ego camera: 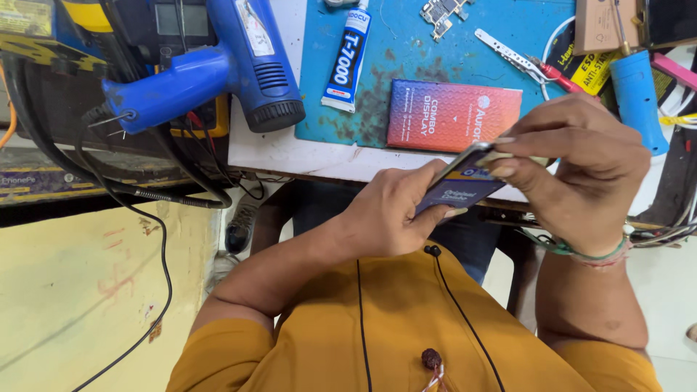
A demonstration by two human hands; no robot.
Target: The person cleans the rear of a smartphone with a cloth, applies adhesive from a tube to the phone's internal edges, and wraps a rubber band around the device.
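Observation:
My left hand (388, 210) holds a thin flat phone display panel (459, 181) with a dark blue protective film, tilted edge-on above my lap. My right hand (581, 163) pinches the panel's upper right corner with thumb and forefinger. Both hands hover just in front of the white workbench edge (290, 156). A red-to-blue gradient display box (454, 115) lies on the blue work mat (406, 51) just beyond my hands.
A blue hot-air gun (225, 69) rests at the bench's left. A glue tube (348, 54), metal tweezers (508, 54), a small circuit board (443, 13) and a blue cylinder tool (637, 94) lie on or beside the mat. Black cables (152, 196) hang at left.

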